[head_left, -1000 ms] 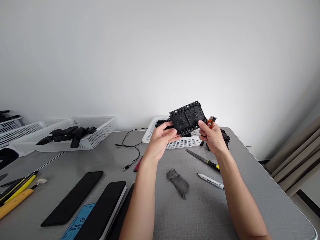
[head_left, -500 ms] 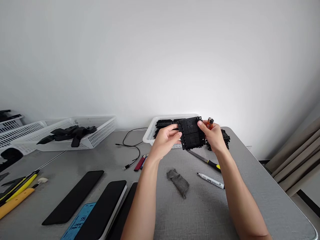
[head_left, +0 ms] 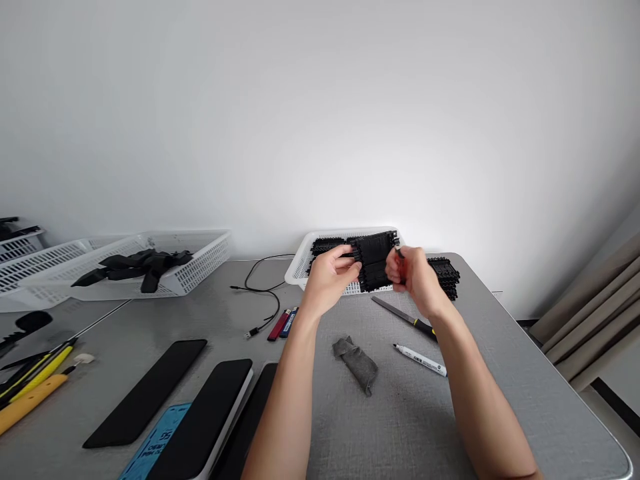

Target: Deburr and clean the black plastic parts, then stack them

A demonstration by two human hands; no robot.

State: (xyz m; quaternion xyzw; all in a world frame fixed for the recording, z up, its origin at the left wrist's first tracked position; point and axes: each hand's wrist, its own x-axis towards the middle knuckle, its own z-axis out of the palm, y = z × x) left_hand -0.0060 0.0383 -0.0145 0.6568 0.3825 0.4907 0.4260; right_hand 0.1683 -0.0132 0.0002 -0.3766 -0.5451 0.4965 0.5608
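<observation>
Gray tabletop point(head_left: 380, 427) beneath everything, faintly textured, rounded at the right corner. Nearest, at lower left: a blue lettered panel point(head_left: 159, 437) partly under a black-topped slab point(head_left: 207, 413), with a flat black strip point(head_left: 145, 393) just beside. Farther left, an orange-handled tool point(head_left: 33, 402) next to a yellow one point(head_left: 45, 373). Mid-table, between the forearms: a crumpled gray cloth point(head_left: 356, 365), then a white marker point(head_left: 420, 360), then a file point(head_left: 404, 318) with a black-and-yellow handle. Left of the forearms, a red lighter point(head_left: 279, 325) and a blue lighter point(head_left: 289, 323) side by side, near a black cable point(head_left: 273, 297).

Beyond these, raised above the table — a black slotted panel point(head_left: 375, 267), between the two hands and in front of a white basket point(head_left: 296, 270). Left hand point(head_left: 331, 275) pinching its left edge between thumb and fingers. Right hand point(head_left: 417, 277) curled tight around an orange-red object point(head_left: 402, 261), blurred, close against the panel's right side; impossible to tell whether touching it. Just right of that hand, a stack of black parts point(head_left: 444, 275) on the tabletop.

Farthest: a pale plain wall point(head_left: 320, 113), with beige curtain folds point(head_left: 595, 320) at far right.
</observation>
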